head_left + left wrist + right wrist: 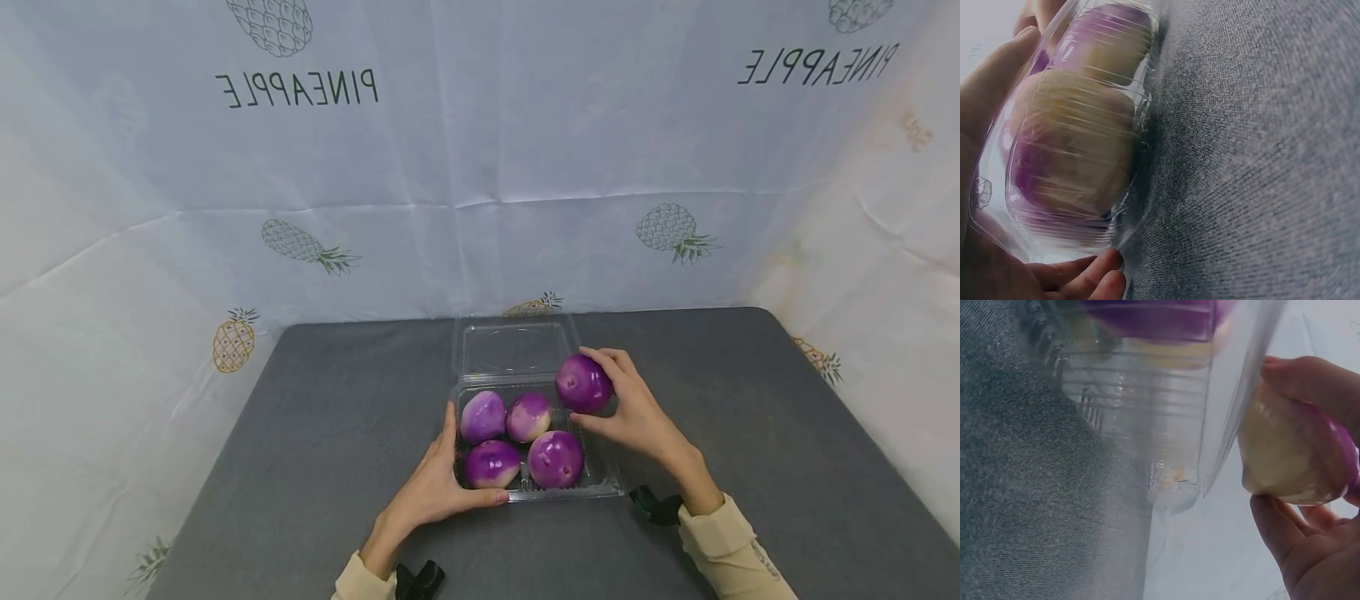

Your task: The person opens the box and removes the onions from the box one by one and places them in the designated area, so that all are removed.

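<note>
My right hand (637,417) holds a glossy purple-and-cream turnip (583,383) between thumb and fingers. It is above the back right part of a clear plastic clamshell container (566,495). In the right wrist view, the turnip's cream side (1285,447) shows beside the container's wall. My left hand (431,487) grips the container at its front left, thumb along the front edge and fingers along the left side. Inside lie several more turnips, among them one at front right (555,459) and one at back left (483,417). The hinged lid (516,350) lies open toward the back.
The container stands on a dark grey tabletop (337,433). Behind and at both sides hangs a white cloth (480,150) printed with pineapples. Dark straps (420,579) sit at the wrists, next to the cream sleeves.
</note>
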`<state>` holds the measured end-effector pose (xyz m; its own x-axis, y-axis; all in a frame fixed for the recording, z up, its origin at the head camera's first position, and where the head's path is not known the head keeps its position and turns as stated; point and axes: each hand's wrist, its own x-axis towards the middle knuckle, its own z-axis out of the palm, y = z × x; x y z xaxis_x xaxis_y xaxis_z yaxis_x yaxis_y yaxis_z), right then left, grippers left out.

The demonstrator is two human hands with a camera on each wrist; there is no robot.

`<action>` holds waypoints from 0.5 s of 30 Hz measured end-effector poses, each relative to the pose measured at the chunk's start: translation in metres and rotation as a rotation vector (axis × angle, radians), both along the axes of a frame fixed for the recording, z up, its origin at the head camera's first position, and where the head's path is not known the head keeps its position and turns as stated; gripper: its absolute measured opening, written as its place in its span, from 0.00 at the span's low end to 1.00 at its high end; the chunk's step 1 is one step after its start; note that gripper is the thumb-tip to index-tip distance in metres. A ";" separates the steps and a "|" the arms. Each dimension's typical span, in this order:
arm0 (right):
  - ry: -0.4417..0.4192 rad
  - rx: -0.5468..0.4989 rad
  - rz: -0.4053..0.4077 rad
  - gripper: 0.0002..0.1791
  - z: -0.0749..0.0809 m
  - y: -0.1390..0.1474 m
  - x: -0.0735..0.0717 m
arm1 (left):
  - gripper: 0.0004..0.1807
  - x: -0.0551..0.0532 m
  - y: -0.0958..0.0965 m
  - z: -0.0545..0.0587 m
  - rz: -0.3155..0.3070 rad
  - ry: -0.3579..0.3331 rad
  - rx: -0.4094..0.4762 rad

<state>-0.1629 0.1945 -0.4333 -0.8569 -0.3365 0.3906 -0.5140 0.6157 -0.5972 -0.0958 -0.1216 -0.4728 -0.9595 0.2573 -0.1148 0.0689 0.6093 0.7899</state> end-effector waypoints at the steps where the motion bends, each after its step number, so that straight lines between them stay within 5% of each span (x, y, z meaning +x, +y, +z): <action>1: -0.002 -0.012 -0.009 0.51 -0.001 0.001 -0.001 | 0.82 0.000 0.000 0.000 0.001 0.000 0.001; 15: 0.026 -0.106 -0.102 0.48 -0.008 0.012 -0.006 | 0.83 0.000 0.001 0.000 0.006 0.002 0.000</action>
<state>-0.1693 0.2064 -0.4418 -0.8738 -0.2033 0.4417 -0.4677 0.5997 -0.6493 -0.0962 -0.1207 -0.4724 -0.9612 0.2520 -0.1125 0.0674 0.6096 0.7899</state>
